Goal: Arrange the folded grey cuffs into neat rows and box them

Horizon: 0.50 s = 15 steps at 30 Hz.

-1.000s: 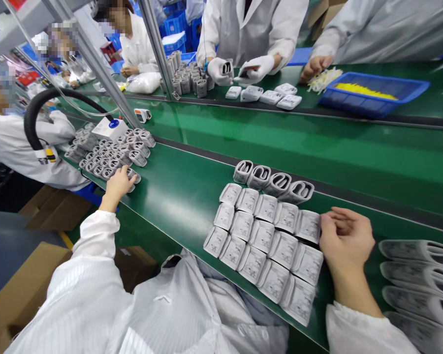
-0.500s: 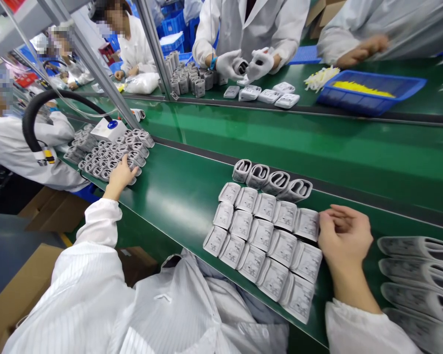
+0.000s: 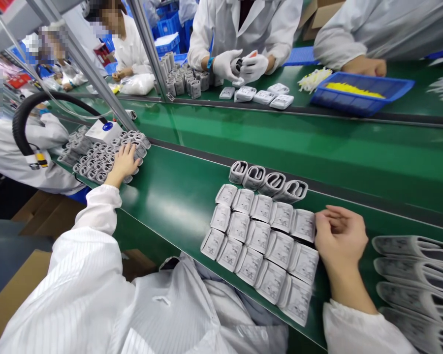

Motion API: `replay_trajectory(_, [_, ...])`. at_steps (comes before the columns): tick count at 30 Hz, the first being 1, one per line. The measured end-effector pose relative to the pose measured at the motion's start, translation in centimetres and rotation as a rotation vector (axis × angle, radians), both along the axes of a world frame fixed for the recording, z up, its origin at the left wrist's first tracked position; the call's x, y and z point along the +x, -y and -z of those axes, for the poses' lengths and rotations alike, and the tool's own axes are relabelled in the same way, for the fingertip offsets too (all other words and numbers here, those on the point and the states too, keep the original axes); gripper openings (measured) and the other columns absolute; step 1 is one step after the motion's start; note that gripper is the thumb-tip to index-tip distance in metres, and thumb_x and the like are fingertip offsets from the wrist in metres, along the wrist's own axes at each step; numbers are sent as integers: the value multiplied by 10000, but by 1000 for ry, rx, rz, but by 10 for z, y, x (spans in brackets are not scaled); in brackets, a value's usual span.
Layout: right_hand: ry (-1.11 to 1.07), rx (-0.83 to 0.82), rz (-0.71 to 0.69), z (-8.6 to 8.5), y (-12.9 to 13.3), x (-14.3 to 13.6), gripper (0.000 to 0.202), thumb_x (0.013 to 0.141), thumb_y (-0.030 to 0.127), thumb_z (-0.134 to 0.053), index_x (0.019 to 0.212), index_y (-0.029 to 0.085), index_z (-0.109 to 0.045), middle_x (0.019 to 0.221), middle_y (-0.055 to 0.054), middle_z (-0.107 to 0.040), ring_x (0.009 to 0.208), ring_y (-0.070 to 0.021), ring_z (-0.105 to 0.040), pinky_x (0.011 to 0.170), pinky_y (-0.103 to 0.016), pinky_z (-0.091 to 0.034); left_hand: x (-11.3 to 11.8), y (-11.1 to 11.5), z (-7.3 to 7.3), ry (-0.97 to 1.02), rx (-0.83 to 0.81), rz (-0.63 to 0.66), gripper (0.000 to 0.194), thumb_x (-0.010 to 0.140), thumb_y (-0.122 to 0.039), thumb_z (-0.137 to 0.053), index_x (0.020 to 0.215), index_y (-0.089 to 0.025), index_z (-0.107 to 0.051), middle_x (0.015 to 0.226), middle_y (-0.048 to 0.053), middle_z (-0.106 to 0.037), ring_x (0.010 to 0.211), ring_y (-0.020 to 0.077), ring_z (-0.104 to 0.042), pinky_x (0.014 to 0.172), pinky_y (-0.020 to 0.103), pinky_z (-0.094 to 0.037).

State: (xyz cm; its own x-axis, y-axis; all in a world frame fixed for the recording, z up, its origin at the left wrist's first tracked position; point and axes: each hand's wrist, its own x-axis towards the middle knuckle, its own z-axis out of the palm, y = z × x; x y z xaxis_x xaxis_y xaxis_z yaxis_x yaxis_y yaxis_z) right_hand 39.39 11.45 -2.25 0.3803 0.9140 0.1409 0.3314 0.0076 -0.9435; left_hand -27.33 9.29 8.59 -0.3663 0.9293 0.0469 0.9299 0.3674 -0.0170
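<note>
My left hand point(image 3: 124, 162) lies with fingers spread on top of a dense group of rolled grey cuffs point(image 3: 92, 164), at its right end. My right hand point(image 3: 341, 241) is loosely curled, with nothing visible in it, against the right side of a block of flattened grey cuffs point(image 3: 257, 236) with printed faces. These lie close together in three rows. Along the block's far side, several rolled cuffs point(image 3: 256, 177) stand on edge with their coiled ends upward. More looped grey cuffs point(image 3: 409, 268) lie at the right of my right hand, partly cut off by the frame.
A green bench point(image 3: 170, 191) runs in front of me. Across it, a gloved co-worker's hands point(image 3: 239, 66) hold a small device above white units point(image 3: 264, 96). A blue tray point(image 3: 362, 93) holds yellow pieces. A metal post point(image 3: 96, 64) and black hose point(image 3: 18, 123) stand left.
My left hand has shifted slightly up over the rolled cuffs and its fingers have spread. My right hand stays beside the block. The whole view has shifted slightly.
</note>
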Motion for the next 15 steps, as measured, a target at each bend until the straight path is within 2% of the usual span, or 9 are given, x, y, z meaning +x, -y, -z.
replay_trajectory(4, [13,9,-4,2,0,1,518,635,553,-748,1038,231,-696,854,-75,-760,748,-267,-746,725,-436,-580,-11,-8,1,14,-22,4,867,1021,-381,-505,1812,-53,-373,1938,237,-305,1826,446,-239,1476,659,-211])
replay_trajectory(9, [20,16,-32,2,1,1,484,663,542,-753,1033,241,-676,856,-76,-757,755,-277,-750,736,-450,-599,-16,-11,-2,8,-33,-20,921,997,-492,-578,1803,-84,-395,1945,250,-276,1827,492,-224,1463,741,-175])
replay_trajectory(15, [11,-17,-18,-4,1,0,501,635,568,-738,1011,241,-682,852,-80,-752,763,-288,-752,775,-487,-602,-29,-45,-5,19,-60,76,1048,980,-509,-595,1856,-52,-246,1975,239,-169,1870,439,-89,1493,676,-113])
